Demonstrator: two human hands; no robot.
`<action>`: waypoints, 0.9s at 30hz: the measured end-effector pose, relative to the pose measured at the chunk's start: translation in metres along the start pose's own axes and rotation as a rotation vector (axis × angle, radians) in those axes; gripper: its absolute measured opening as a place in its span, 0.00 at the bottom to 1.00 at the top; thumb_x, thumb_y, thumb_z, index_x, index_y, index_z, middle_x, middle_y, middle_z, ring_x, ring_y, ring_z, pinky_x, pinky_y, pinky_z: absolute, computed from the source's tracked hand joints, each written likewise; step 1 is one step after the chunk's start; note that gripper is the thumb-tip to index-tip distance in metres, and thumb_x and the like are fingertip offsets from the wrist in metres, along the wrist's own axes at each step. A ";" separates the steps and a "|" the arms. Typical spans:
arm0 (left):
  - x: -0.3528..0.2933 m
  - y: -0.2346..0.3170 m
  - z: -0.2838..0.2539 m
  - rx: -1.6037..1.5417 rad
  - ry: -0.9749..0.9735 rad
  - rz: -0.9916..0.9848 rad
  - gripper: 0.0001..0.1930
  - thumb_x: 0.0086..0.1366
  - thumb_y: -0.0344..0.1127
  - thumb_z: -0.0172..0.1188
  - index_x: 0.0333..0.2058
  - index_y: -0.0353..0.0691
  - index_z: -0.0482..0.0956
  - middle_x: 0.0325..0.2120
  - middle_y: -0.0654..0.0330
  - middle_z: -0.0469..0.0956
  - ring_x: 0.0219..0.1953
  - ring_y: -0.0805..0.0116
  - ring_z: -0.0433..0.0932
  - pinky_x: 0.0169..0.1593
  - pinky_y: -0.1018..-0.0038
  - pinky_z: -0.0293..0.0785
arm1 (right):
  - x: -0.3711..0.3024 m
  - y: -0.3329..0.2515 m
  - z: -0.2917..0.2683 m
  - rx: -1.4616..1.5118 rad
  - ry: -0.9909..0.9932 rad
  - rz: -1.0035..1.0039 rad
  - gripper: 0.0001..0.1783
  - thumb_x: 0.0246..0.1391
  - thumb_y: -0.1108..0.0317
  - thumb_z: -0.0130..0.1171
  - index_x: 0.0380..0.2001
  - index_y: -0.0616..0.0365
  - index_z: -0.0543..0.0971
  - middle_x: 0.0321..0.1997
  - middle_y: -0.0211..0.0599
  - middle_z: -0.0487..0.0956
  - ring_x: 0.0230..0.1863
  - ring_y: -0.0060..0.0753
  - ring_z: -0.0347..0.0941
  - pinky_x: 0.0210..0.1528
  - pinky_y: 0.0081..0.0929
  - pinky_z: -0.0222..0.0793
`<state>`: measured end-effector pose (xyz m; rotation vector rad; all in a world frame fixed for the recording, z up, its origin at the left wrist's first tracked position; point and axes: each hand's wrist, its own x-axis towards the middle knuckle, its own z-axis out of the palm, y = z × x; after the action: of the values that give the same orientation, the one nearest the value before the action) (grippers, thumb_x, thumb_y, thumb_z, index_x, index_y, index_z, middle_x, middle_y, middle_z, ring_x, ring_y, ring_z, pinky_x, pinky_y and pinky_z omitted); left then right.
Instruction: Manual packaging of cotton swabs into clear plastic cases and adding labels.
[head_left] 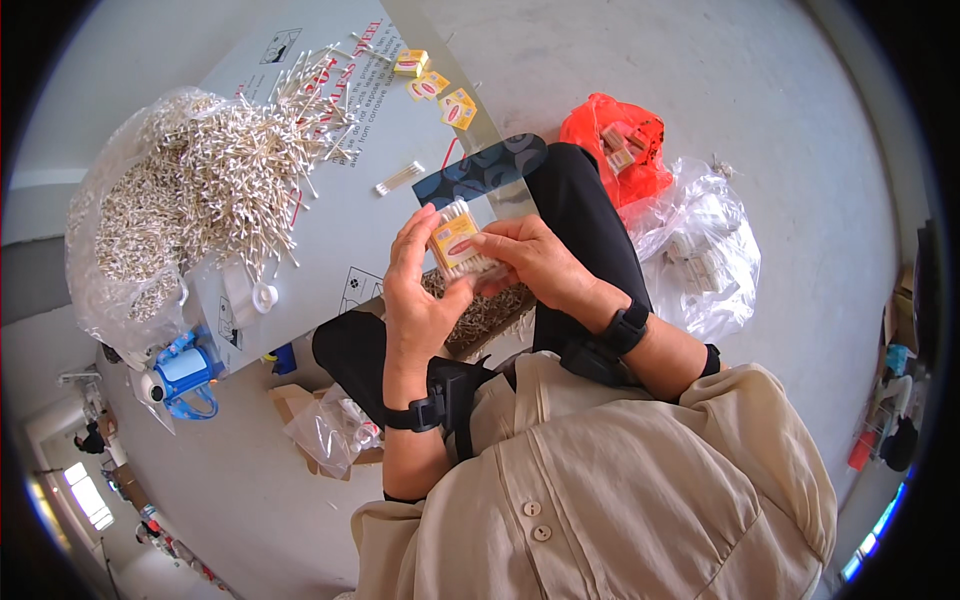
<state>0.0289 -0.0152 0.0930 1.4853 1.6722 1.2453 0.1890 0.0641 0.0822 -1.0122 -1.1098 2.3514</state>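
Observation:
Between both hands, over my lap, is a small clear pack of cotton swabs [452,262] with a yellow and white label card [455,238] on its face. My left hand [413,290] is closed on the pack's left side and lower edge. From the right, my right hand [535,262] pinches it, thumb on the label's edge. A box of loose swabs [485,320] sits below the hands, partly hidden by them. On the table just beyond lies a small bundle of swabs [400,178]. More yellow label cards [458,108] lie near the table's far right edge.
A large clear bag [95,255] spills a heap of cotton swabs [235,150] across the table [340,215]. Near it are a tape roll [264,297] and a blue container [183,370]. A red bag [630,180] and a clear bag of packs [695,260] rest at right.

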 end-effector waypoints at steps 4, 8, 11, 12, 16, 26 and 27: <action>0.001 0.009 -0.001 0.102 -0.047 0.040 0.35 0.45 0.24 0.62 0.57 0.33 0.68 0.59 0.46 0.68 0.60 0.49 0.68 0.62 0.62 0.67 | 0.001 0.002 0.001 0.040 0.033 -0.051 0.22 0.64 0.59 0.54 0.42 0.73 0.78 0.32 0.42 0.81 0.27 0.27 0.79 0.29 0.22 0.80; -0.001 0.006 0.002 0.168 -0.008 0.077 0.37 0.45 0.25 0.64 0.59 0.35 0.66 0.59 0.45 0.67 0.61 0.48 0.68 0.62 0.60 0.68 | 0.000 0.000 0.001 0.011 0.013 -0.049 0.21 0.64 0.59 0.54 0.41 0.74 0.79 0.31 0.43 0.81 0.26 0.27 0.79 0.29 0.22 0.80; -0.001 0.006 0.004 0.178 0.007 0.071 0.38 0.46 0.26 0.65 0.59 0.34 0.65 0.58 0.45 0.68 0.60 0.47 0.68 0.61 0.60 0.68 | 0.001 0.002 0.002 0.021 0.015 -0.058 0.21 0.65 0.60 0.54 0.41 0.74 0.79 0.31 0.42 0.81 0.27 0.27 0.79 0.29 0.22 0.80; -0.001 0.007 0.005 0.187 0.015 0.069 0.38 0.46 0.26 0.66 0.60 0.34 0.64 0.58 0.45 0.68 0.60 0.47 0.68 0.61 0.60 0.69 | 0.001 0.002 0.002 0.021 0.015 -0.058 0.21 0.65 0.60 0.54 0.41 0.74 0.79 0.31 0.42 0.81 0.27 0.27 0.79 0.29 0.22 0.80; -0.001 0.011 0.007 0.195 0.035 0.019 0.38 0.46 0.26 0.65 0.60 0.33 0.64 0.56 0.45 0.69 0.59 0.47 0.69 0.60 0.59 0.69 | 0.000 0.003 0.005 0.020 0.024 -0.072 0.21 0.65 0.60 0.54 0.39 0.74 0.79 0.31 0.41 0.81 0.28 0.26 0.79 0.30 0.23 0.80; 0.000 0.011 0.006 0.142 0.029 0.018 0.42 0.45 0.25 0.66 0.62 0.35 0.61 0.55 0.44 0.69 0.58 0.47 0.69 0.60 0.60 0.69 | 0.000 0.004 0.005 0.032 0.012 -0.055 0.20 0.66 0.62 0.53 0.41 0.74 0.78 0.33 0.42 0.81 0.29 0.29 0.80 0.30 0.24 0.79; 0.001 0.011 0.006 0.104 0.015 0.009 0.43 0.45 0.25 0.66 0.62 0.35 0.60 0.56 0.44 0.68 0.60 0.47 0.68 0.61 0.60 0.68 | 0.000 0.004 0.005 0.033 0.012 -0.055 0.20 0.66 0.62 0.53 0.41 0.74 0.78 0.33 0.42 0.81 0.29 0.29 0.80 0.30 0.24 0.79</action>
<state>0.0389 -0.0138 0.1009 1.5499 1.7655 1.1934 0.1853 0.0592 0.0817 -0.9708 -1.0773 2.3092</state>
